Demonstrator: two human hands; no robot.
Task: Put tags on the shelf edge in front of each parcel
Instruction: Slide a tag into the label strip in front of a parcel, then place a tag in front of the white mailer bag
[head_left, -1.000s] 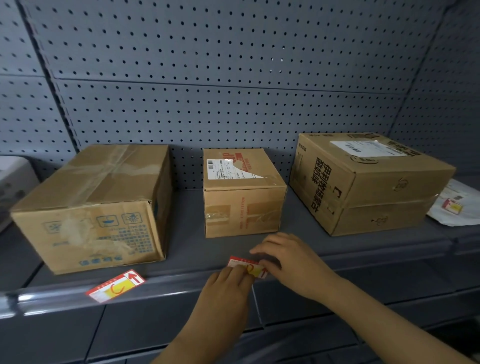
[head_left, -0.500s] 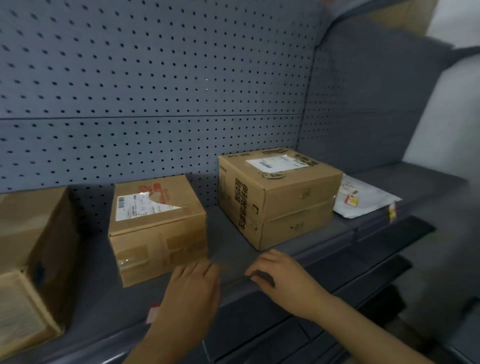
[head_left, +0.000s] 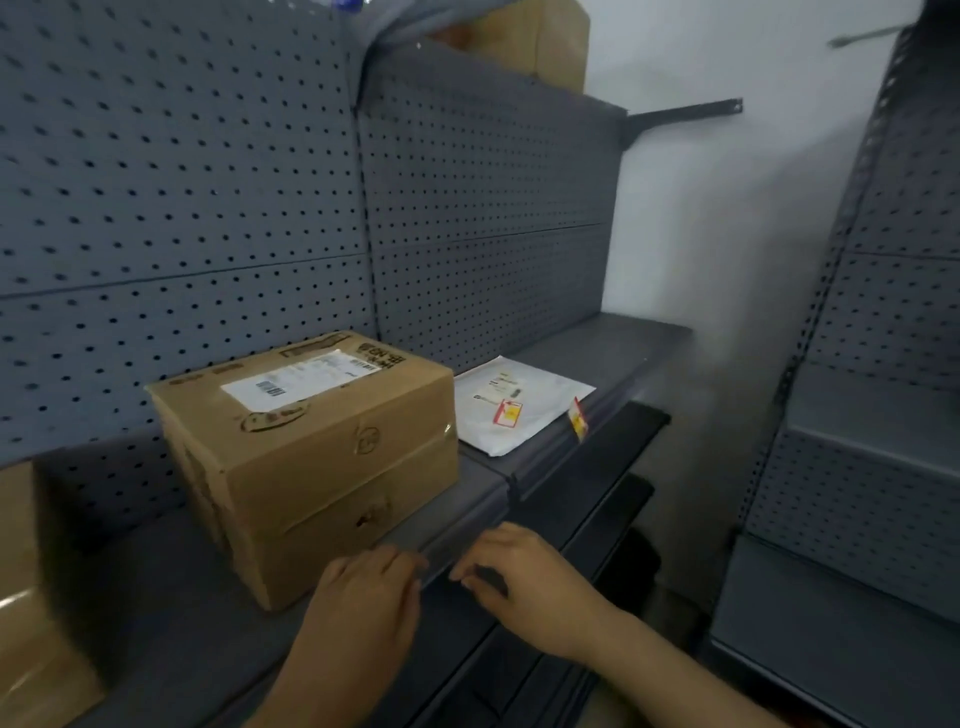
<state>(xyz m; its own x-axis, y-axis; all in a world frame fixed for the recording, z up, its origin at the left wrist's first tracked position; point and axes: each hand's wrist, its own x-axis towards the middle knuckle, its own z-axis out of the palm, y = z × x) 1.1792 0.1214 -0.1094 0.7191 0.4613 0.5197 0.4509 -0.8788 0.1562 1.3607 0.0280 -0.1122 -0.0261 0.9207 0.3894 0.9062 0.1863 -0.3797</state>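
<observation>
A brown cardboard parcel (head_left: 311, 452) with a white label stands on the grey shelf (head_left: 467, 499). To its right lies a flat white mailer (head_left: 519, 400) with a red and yellow tag (head_left: 508, 413) on top. A second red and yellow tag (head_left: 578, 419) sits on the shelf edge in front of the mailer. My left hand (head_left: 358, 608) hovers at the shelf edge just in front of the brown parcel, fingers loosely curled. My right hand (head_left: 519, 577) is beside it, fingertips bent at the edge strip. I see no tag in either hand.
Part of another cardboard box (head_left: 31, 597) shows at the far left. Perforated grey back panels (head_left: 208, 182) rise behind the parcels. Lower shelves (head_left: 597, 467) jut out below. A second shelving unit (head_left: 857, 467) stands at the right, and a box (head_left: 540, 41) sits on top.
The view swung right, away from the two left boxes and their tags. Both hands left the tag at the middle box and moved right along the shelf edge to the larger parcel.
</observation>
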